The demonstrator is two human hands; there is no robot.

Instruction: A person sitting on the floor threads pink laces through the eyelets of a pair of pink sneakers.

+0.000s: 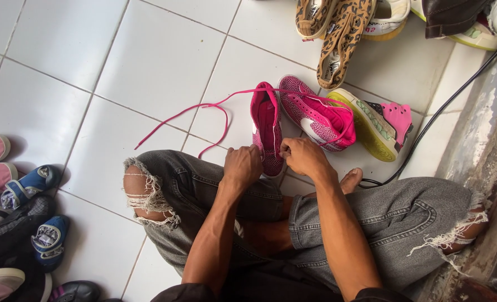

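Note:
I sit cross-legged on a white tiled floor in torn grey jeans. A bright pink high-top shoe (267, 126) stands on the tiles in front of my knees, toe toward me. My left hand (243, 163) grips its near left side, fingers closed. My right hand (301, 155) pinches the shoe's near right edge. A long pink lace (184, 114) trails from the shoe's top out to the left across the floor. The matching pink shoe (318, 114) lies on its side just right of it.
A pink and yellow-soled sandal (380, 126) lies right of the pair. Leopard-print shoes (341, 33) and others crowd the top right. Several small shoes (33, 184) pile at the left edge. A black cable (444, 109) runs along the grey step on the right.

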